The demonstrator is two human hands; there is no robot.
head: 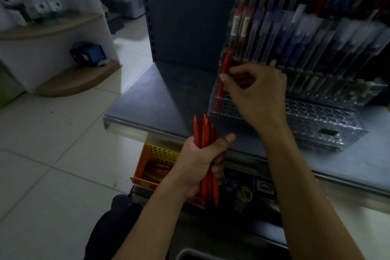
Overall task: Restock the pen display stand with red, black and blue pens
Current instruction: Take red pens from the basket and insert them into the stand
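My left hand [200,162] grips a bundle of several red pens [203,131], upright, just in front of the shelf edge. My right hand [257,95] pinches a single red pen [222,82] between thumb and fingers. That pen stands nearly upright with its lower end in the left front corner of the clear perforated pen display stand [306,118]. The stand's upper tiers [295,27] hold blurred red, blue and dark pens. Its front rows of holes look empty.
The stand sits on a grey metal shelf [158,95] with a dark perforated back panel [185,10]. Below the shelf edge is a yellow perforated basket [156,154] with red packets. Tiled floor [52,154] and a white curved corner shelf [52,27] with bottles lie to the left.
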